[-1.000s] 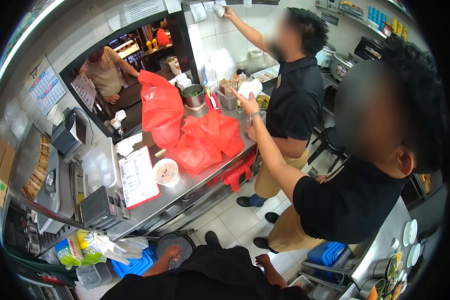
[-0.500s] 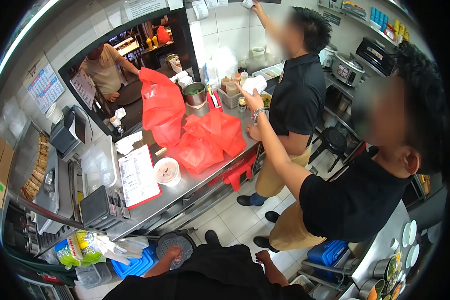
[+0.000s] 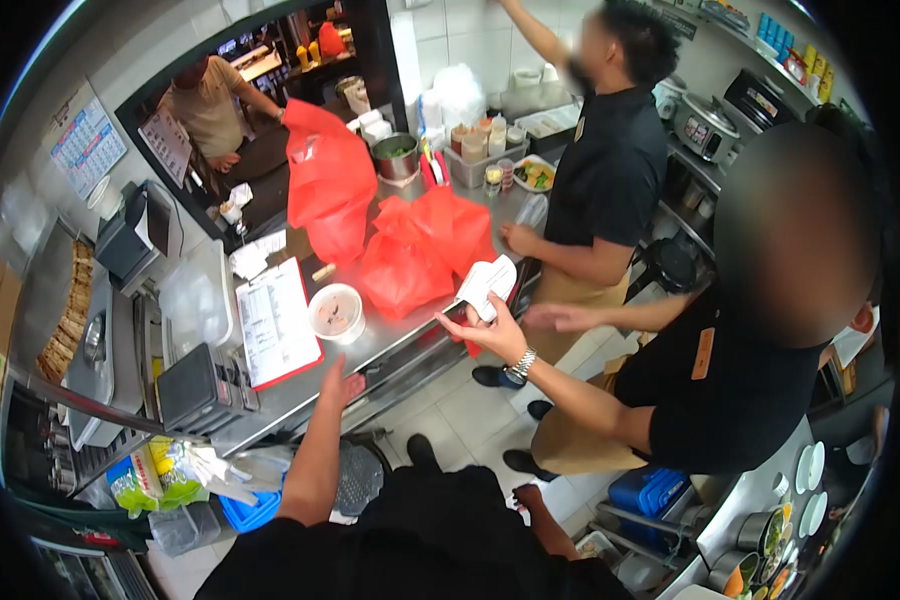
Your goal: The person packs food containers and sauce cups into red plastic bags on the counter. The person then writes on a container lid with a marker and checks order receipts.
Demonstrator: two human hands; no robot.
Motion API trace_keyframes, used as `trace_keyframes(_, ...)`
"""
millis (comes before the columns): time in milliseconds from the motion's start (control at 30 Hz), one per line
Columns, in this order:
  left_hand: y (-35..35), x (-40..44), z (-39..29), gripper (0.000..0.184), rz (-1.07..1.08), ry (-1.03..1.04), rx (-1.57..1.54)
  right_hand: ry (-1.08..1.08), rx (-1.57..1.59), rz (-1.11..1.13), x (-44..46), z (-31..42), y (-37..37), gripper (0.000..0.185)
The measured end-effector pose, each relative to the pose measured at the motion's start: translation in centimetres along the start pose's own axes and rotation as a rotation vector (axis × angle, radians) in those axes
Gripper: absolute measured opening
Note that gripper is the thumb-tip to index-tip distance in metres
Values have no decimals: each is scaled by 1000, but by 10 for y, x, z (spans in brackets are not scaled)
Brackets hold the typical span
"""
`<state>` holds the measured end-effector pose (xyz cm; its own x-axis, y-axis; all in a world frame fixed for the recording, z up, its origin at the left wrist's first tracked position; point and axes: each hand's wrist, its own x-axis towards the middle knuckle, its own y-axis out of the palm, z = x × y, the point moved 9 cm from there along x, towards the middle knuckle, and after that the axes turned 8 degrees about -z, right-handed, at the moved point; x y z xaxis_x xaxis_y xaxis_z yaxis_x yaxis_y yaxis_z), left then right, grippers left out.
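Note:
My left hand (image 3: 341, 386) is stretched out over the counter's front edge, fingers extended and holding nothing. Just beyond its fingertips stands a round white tub (image 3: 336, 313) with a reddish-brown surface on top. A clipboard (image 3: 275, 335) with printed sheets and a red edge lies to the tub's left. Low by my side, my right hand (image 3: 530, 498) has its fingers curled; a small white patch shows beside it, but what it holds is unclear. Two red bags, an upright one (image 3: 330, 190) and a slumped one (image 3: 410, 260), sit behind the tub.
At my right, a co-worker (image 3: 730, 380) holds a white paper slip (image 3: 486, 287) over the counter edge. Another co-worker (image 3: 610, 150) reaches up at the wall. A person (image 3: 205, 115) behind the serving window touches the upright bag. A black perforated stool (image 3: 360, 480) is below.
My left hand has risen from beside the stool to the counter edge, opening out. The nearer co-worker has turned toward me and lowered the paper slip. My right hand stays low.

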<state>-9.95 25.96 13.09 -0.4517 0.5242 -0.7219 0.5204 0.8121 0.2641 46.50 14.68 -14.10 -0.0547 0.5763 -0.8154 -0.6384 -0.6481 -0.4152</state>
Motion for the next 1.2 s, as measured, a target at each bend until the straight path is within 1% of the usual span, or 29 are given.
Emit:
trace_keyframes(33, 9, 12, 5, 48, 98, -52, -37, -307, -170, -97, 17, 1, 1, 28)
trace_keyframes(67, 11, 15, 9, 50, 37, -126, -89, -435, -426, -146, 23, 5, 2, 33)
trace_keyframes(100, 15, 18, 18, 52, -28, -205, -135, -164, -214, -106, 21, 1, -3, 29)
trace_keyframes(133, 24, 20, 16, 57, 78, -119, -155, -471, -461, -177, 13, 37, -6, 25)
trace_keyframes(167, 25, 3, 16, 70, -120, -75, -155, -779, -694, -237, -2, 63, -2, 24)
trace_keyframes(200, 41, -15, 15, 83, 3, -4, 6, -619, -79, -406, -37, 91, -43, 25)
trace_keyframes(233, 61, -46, 10, 92, 29, 101, 89, -355, 221, -259, -76, 126, -62, 23)
trace_keyframes(267, 79, -70, 13, 75, 54, 118, 76, -430, 333, -272, -108, 161, -74, 25)
trace_keyframes(300, 85, -91, 22, 75, 53, 93, 97, -312, 459, -178, -125, 177, -73, 30)
trace_keyframes(333, 100, -114, 20, 72, 167, 188, 149, -328, 518, -166, -120, 176, -65, 35)
trace_keyframes(367, 120, -138, 15, 70, 288, 293, 193, -324, 469, -166, -126, 185, -65, 38)
trace_keyframes(400, 129, -159, 16, 70, 291, 289, 195, -337, 455, -175, -125, 190, -63, 39)
trace_keyframes(467, 153, -206, 10, 66, 422, 389, 244, -356, 429, -171, -124, 195, -57, 40)
trace_keyframes(500, 156, -218, 6, 66, 409, 395, 235, -358, 403, -144, -123, 199, -53, 41)
trace_keyframes(567, 173, -236, 10, 67, 533, 357, 370, -372, 362, -107, -125, 210, -48, 42)
trace_keyframes(600, 174, -235, 17, 66, 541, 264, 387, -338, 347, -72, -127, 211, -45, 43)
trace_keyframes(633, 177, -237, 17, 66, 531, 271, 376, -303, 333, -40, -129, 213, -42, 43)
trace_keyframes(700, 182, -241, 34, 63, 503, 165, 499, -314, 316, -34, -131, 220, -40, 43)
trace_keyframes(733, 184, -238, 36, 53, 442, 184, 527, -321, 316, -36, -129, 222, -37, 42)
trace_keyframes(767, 192, -240, 40, 53, 436, 186, 518, -324, 307, -33, -126, 224, -34, 42)
trace_keyframes(833, 201, -249, 17, 42, 355, 349, 196, -347, 303, -7, -125, 229, -29, 43)
trace_keyframes(867, 200, -249, 11, 34, 325, 358, 138, -343, 276, -2, -124, 230, -27, 43)
trace_keyframes(900, 197, -246, 8, 34, 320, 364, 123, -351, 262, -2, -127, 234, -28, 43)
trace_keyframes(967, 177, -231, -6, 25, 299, 404, -7, -355, 248, 28, -132, 240, -25, 42)
trace_keyframes(1033, 146, -214, -26, 26, 275, 432, -52, -369, 236, 71, -146, 256, -24, 43)
trace_keyframes(1100, 109, -197, -43, 26, 278, 315, -164, -368, 187, 114, -171, 284, -24, 42)
trace_keyframes(1167, 69, -185, -61, 28, 201, 325, -211, -444, 157, 172, -178, 312, -18, 42)
trace_keyframes(1200, 57, -187, -67, 28, 210, 313, -196, -499, 163, 196, -182, 328, -14, 41)
